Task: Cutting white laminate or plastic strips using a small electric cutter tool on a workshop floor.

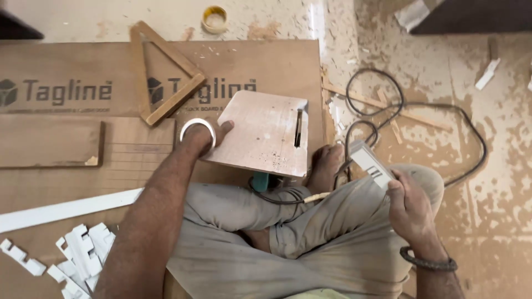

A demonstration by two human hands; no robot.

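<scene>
Head view: left hand (213, 135) pressing on the slotted board (260, 133) and right hand (409, 207) pinching a small white strip (370, 161), fingers risk slipping toward the slot's blade.

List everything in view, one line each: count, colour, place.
slotted board: one, pale wood, tilted over the lap, left hand on its edge
white piece: one, white, held in right hand
triangle frame: one, wood, on the brown sheet at top left
brown sheet: one, brown, on the floor
plank: one, brown, left
white strip: one, white, lower left
white offcuts: several, white, bottom left corner
cable: one, black, looped on the dusty floor at right
tape roll: one, yellowish, top centre
bangle: one, silver, left wrist
bracelet: one, dark, right wrist
left hand: one, at the board's left edge
right hand: one, gripping the white piece
</scene>
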